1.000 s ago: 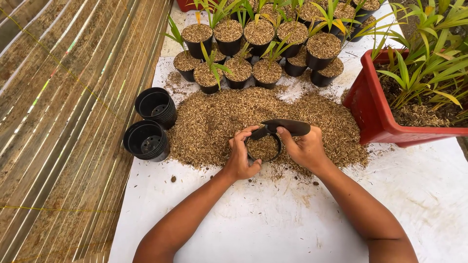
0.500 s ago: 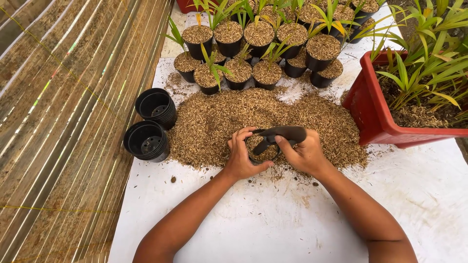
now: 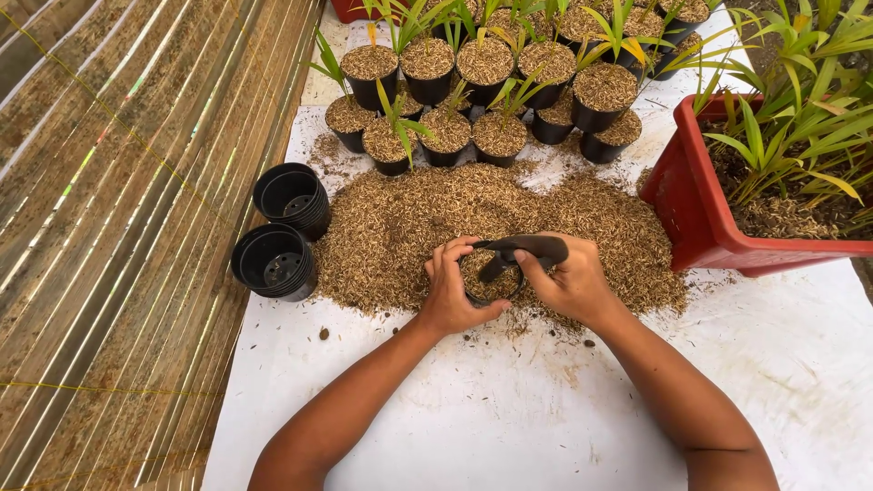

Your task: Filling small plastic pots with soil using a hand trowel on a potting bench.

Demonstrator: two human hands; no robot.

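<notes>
At the centre of the frame we see the left hand (image 3: 452, 289) curled around the left side of a small black pot (image 3: 489, 277), fingers wrapped over its rim and thumb tucked low against its near wall. The pot sits at the near edge of a broad heap of brown husk (image 3: 409, 227) and is itself filled with the same husk. The right hand (image 3: 568, 282) is closed in a grip on a dark scoop (image 3: 526, 249), which lies tilted across the pot's mouth, its narrow end dipping into the husk inside. The two hands are close together, with only the pot between them.

The heap lies on a white surface (image 3: 509, 418) that fills the lower half of the frame. To the left of the heap we see two stacks of empty black pots (image 3: 282, 232), lying near the edge of the surface, beside a slatted floor (image 3: 118, 227). Along the top of the frame stands a cluster of filled pots (image 3: 482, 100), several with green seedlings rising from them. At the upper right a red tub (image 3: 700, 209) holds a clump of young green plants (image 3: 800, 118), well apart from the hands.
</notes>
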